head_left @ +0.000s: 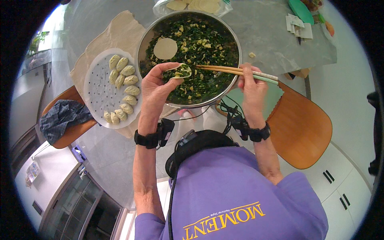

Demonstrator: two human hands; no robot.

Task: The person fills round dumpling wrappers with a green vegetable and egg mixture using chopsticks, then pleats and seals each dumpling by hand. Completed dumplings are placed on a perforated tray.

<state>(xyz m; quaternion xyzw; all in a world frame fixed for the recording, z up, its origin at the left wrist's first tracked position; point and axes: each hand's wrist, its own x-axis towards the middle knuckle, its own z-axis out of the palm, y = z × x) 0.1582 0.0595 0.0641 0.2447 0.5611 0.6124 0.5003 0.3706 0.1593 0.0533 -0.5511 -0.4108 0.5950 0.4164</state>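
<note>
My left hand [155,86] is closed around a dumpling wrapper [188,74] bent into a curve, with green-and-yellow filling inside it. My right hand [253,90] grips a pair of wooden chopsticks [224,70] with pale patterned ends; their tips point left, just right of the wrapper. Both hands are over the near half of a large steel bowl [239,48]. Chopped green filling with yellow bits [204,38] covers the bowl's inside. On the filling at the left lies a flat round wrapper [165,49].
Left of the bowl, a white perforated round tray [96,88] holds several pleated dumplings [131,80] on a beige cloth [120,30]. A bag of wrappers [204,5] lies beyond the bowl. Wooden chairs [306,128] stand at both sides; black cables [229,110] hang near my right wrist.
</note>
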